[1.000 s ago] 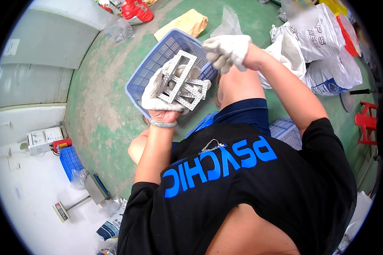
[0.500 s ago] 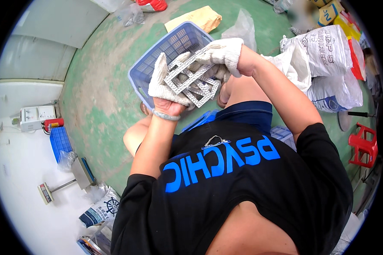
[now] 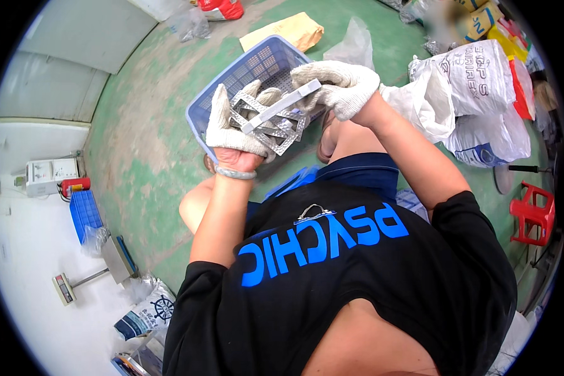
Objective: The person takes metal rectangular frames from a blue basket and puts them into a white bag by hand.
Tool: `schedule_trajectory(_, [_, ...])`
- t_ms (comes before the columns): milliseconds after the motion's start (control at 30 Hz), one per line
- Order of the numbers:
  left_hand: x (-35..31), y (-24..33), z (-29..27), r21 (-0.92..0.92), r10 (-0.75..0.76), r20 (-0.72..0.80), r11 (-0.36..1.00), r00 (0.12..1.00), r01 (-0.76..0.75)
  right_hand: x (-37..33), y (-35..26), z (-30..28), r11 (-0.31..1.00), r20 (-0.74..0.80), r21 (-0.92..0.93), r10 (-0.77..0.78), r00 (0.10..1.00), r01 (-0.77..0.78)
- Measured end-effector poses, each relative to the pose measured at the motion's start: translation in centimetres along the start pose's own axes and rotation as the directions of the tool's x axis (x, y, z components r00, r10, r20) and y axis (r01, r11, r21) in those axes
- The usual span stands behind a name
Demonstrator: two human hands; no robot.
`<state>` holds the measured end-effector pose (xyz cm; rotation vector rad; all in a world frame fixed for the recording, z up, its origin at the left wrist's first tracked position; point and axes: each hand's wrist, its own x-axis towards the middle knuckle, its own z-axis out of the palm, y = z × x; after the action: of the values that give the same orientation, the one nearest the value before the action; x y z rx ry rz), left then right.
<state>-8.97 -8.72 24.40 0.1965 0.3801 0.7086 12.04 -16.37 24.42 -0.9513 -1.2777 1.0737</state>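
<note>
My left hand [image 3: 234, 133], in a white knit glove, is closed round several silvery rectangular frames [image 3: 283, 143] that overlap crosswise on the palm. The frames look like metal and have a pitted surface. In my right hand [image 3: 344, 89], gloved likewise, is another silvery frame [image 3: 281, 108], gripped at its far right end. It is tilted, with a flat, plain side turned up, and lies just over those in the left hand. Both hands are above the near side of a blue plastic basket [image 3: 202, 103]. The fingertips of the right hand are partly hidden.
Beyond the basket a tan paper sack [image 3: 285, 32] and a clear plastic bag [image 3: 354, 45] lie on the green floor [image 3: 144, 125]. White woven sacks [image 3: 479, 78] are piled at the right, near a red stool [image 3: 532, 213]. A scale [image 3: 64, 288] is at the left.
The frame in my right hand has been tipped from showing its open face to showing a flat side. Both hands have shifted slightly; the left fingers stay round the other frames.
</note>
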Motion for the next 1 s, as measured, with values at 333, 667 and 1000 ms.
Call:
schedule_trajectory(333, [0.1, 0.8, -0.7, 0.046, 0.035, -0.045, 0.998, 0.998, -0.033, -5.6, 0.6, -9.1, 0.881, -0.376, -0.474, -0.193, 0.906, -0.009])
schedule_trajectory(667, [0.3, 0.4, -0.5, 0.018, 0.014, -0.096, 1.000, 0.995, -0.012, -16.1, 3.3, -27.7, 0.009, -0.810, -0.572, -0.160, 0.564, -0.820])
schedule_trajectory(1000, [0.3, -0.8, 1.5, -0.022, -0.026, 0.021, 0.999, 0.999, 0.026, -7.4, 4.1, -16.3, 0.439, -0.557, -0.724, 0.081, 0.826, -0.531])
